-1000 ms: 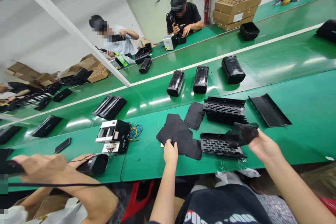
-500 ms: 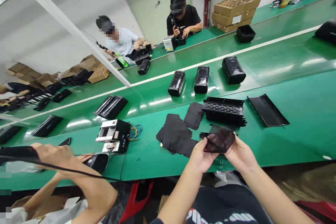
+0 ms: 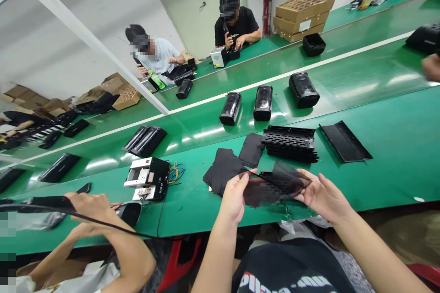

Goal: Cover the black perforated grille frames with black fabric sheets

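A thin, see-through black mesh sheet [image 3: 266, 191] is stretched between my two hands above the green bench. My left hand [image 3: 235, 194] pinches its left edge. The right end is pinched by my right hand [image 3: 318, 192], where the sheet curls upward. Through the mesh a dark slotted part shows faintly. Just beyond my left hand lie black sheets [image 3: 223, 169] in a loose pile, beside a smaller stack of black sheets [image 3: 251, 149]. A stack of slotted black panels [image 3: 290, 142] sits past the mesh, and a single curved black panel [image 3: 345, 142] rests to its right.
Black housings [image 3: 263, 103] stand on the green conveyor [image 3: 206, 146] ahead. To the left is a small black-and-white machine [image 3: 147, 178] with a cable. A co-worker's arm [image 3: 120, 233] works at the near left. Other people sit across the line near cardboard trays [image 3: 304, 16].
My hands have moved apart, spreading the mesh sheet that was bunched between them. A co-worker's hand has appeared at the right edge.
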`<state>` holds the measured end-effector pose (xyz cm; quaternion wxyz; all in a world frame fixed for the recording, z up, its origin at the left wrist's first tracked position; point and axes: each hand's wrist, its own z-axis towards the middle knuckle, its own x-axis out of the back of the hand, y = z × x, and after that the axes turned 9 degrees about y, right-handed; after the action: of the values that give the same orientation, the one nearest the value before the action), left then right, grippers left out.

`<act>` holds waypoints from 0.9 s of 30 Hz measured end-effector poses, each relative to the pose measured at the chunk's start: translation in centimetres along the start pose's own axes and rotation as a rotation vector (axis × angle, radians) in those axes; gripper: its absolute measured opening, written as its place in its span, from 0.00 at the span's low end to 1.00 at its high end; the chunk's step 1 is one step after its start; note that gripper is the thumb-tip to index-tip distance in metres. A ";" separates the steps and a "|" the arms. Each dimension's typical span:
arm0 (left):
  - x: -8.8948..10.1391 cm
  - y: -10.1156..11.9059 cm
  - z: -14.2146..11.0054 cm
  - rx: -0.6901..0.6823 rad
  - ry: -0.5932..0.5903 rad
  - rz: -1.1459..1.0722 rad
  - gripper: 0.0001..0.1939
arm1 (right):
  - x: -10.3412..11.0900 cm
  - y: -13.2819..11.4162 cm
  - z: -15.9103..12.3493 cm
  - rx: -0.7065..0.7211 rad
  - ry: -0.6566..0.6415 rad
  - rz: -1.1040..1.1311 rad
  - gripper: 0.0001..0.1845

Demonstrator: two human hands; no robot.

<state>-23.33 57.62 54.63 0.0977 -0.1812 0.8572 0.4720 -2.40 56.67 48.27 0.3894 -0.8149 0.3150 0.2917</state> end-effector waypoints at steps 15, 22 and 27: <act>1.3 -5.3 6.3 -0.111 0.080 0.649 0.17 | 3.5 0.0 3.3 0.225 0.203 -0.873 0.12; 1.1 -10.2 11.5 -0.242 0.197 0.958 0.13 | 8.8 1.0 7.7 0.284 0.438 -1.364 0.10; 1.5 -11.0 11.0 -0.277 0.258 1.054 0.04 | 10.2 1.1 8.0 0.254 0.568 -1.516 0.09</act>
<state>-20.27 61.18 39.73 -0.2817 0.2042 0.7670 0.5391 1.38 59.72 36.22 0.4755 -0.7990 -0.2043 -0.3061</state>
